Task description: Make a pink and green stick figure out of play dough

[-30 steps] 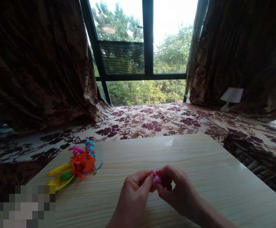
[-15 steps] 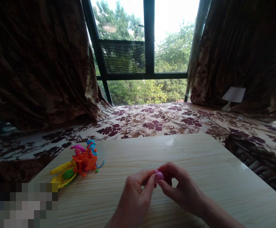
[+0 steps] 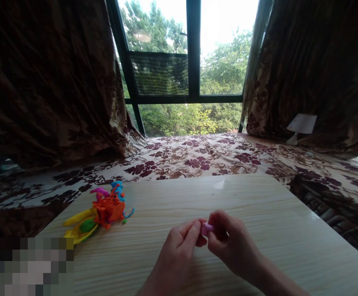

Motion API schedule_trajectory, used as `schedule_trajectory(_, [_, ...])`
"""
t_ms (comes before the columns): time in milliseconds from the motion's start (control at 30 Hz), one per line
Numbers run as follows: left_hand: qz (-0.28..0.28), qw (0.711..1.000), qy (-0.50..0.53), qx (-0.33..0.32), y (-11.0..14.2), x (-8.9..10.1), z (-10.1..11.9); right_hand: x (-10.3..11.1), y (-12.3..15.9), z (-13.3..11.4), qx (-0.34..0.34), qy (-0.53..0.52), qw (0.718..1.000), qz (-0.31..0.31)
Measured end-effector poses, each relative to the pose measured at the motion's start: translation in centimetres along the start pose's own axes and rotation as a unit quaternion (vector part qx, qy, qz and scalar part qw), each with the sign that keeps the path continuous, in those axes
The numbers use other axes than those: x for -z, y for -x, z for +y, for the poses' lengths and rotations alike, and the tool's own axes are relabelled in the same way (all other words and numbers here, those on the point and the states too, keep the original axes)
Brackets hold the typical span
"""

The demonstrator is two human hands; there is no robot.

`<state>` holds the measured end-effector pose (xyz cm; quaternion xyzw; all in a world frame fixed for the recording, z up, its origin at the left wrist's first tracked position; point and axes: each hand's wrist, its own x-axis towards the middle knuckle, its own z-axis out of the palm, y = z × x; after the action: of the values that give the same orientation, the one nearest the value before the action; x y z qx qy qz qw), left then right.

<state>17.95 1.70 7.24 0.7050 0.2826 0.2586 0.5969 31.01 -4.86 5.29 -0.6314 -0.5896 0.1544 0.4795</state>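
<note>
Pinching the pink lump [image 3: 207, 229] between thumb and fingers, the right hand [image 3: 236, 242] holds it at the fingertips of the left hand [image 3: 177, 246]. The left fingers are together; whether they clamp the lump cannot be told. Material appears light, soft and perhaps slightly tacky; it should dent readily under pressure. Grip broad sides lightly, using finger pads. Well left of the fingers, on the table [image 3: 259, 205], a dish-like yellow piece [image 3: 74, 235] contains a green lump [image 3: 87, 225], beside a ragged orange piece [image 3: 111, 209].
</note>
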Motion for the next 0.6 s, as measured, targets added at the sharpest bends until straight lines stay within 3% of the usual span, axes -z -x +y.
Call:
schedule_trajectory(167, [-0.066,0.997,0.034,-0.004,-0.31,0.53,0.39,0.38,-0.38,0.24,0.062,0.007,0.998,-0.027])
schedule_trajectory(433, [-0.033,0.999,0.030,0.031,-0.44,1.08,0.13,0.24,-0.33,0.05,0.103,-0.015,0.993,-0.046])
schedule_trajectory(600, [-0.043,0.993,0.081,0.072,-0.36,0.77,-0.26,0.38,-0.26,0.00,0.108,0.020,0.993,-0.050])
